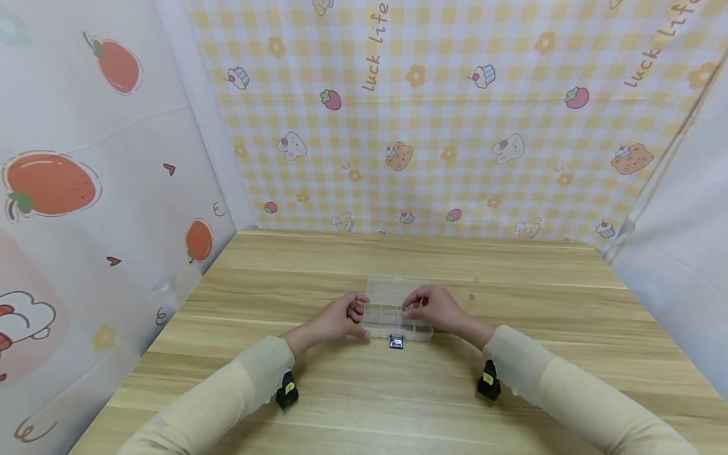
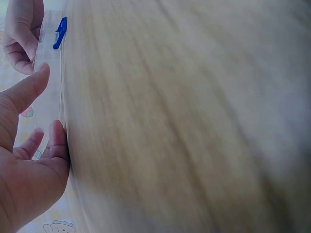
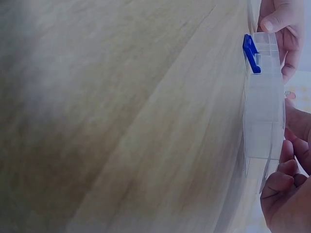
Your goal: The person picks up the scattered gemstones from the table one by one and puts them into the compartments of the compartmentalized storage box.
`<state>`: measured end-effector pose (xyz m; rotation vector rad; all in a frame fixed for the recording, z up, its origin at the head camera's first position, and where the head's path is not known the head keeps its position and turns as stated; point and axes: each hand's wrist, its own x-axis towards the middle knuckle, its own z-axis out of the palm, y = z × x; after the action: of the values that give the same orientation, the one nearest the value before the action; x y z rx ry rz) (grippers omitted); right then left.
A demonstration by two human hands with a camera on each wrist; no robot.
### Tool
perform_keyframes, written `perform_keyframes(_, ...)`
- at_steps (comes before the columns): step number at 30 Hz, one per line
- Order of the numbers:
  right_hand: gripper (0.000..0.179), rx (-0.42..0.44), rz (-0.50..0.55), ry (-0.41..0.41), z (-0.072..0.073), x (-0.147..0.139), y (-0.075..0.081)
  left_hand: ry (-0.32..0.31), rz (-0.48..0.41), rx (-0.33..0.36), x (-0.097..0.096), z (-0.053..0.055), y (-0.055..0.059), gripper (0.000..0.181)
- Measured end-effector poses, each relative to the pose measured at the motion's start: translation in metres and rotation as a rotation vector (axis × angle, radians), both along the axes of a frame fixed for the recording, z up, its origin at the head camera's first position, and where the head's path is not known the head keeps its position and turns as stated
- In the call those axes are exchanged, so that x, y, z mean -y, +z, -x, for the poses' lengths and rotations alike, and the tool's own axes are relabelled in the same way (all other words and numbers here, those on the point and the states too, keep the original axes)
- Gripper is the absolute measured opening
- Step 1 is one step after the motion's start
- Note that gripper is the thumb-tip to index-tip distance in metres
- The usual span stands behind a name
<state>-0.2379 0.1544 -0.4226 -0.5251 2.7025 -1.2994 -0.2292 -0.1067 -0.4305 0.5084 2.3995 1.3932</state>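
Note:
A clear plastic compartment box (image 1: 388, 333) lies on the table with its lid (image 1: 397, 289) swung back. A blue latch (image 1: 396, 342) sticks out from its front side; both wrist views show this latch (image 2: 60, 33) too. My left hand (image 1: 341, 317) holds the box's left end, thumb at the front corner and fingers farther back. Over the right-hand compartments, my right hand (image 1: 436, 308) has thumb and forefinger together, pinching something too small to make out. In the right wrist view the right hand (image 3: 291, 189) is partly cut off by the frame edge.
Two small round greyish pieces (image 1: 471, 296) lie on the wooden table (image 1: 364, 404) to the right of the box. A checked cloth (image 1: 426, 177) hangs behind the table, and a printed sheet (image 1: 114, 208) hangs along the left side.

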Motion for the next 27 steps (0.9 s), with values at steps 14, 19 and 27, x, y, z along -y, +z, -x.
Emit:
perform_keyframes(14, 0.012, 0.011, -0.01, -0.008, -0.0005, 0.0012, 0.0012, 0.0, -0.005, 0.009, -0.0008, 0.0002, 0.001, 0.067)
perform_keyframes(19, 0.012, 0.007, -0.007, 0.0, 0.0009, 0.0002, 0.0, 0.006, -0.011, 0.006, -0.0016, -0.001, 0.0022, 0.068)
perform_keyframes(27, 0.013, 0.03, -0.009, -0.006, -0.0004, 0.0002, 0.0026, 0.013, -0.029, 0.003, -0.0016, -0.0014, 0.0028, 0.067)
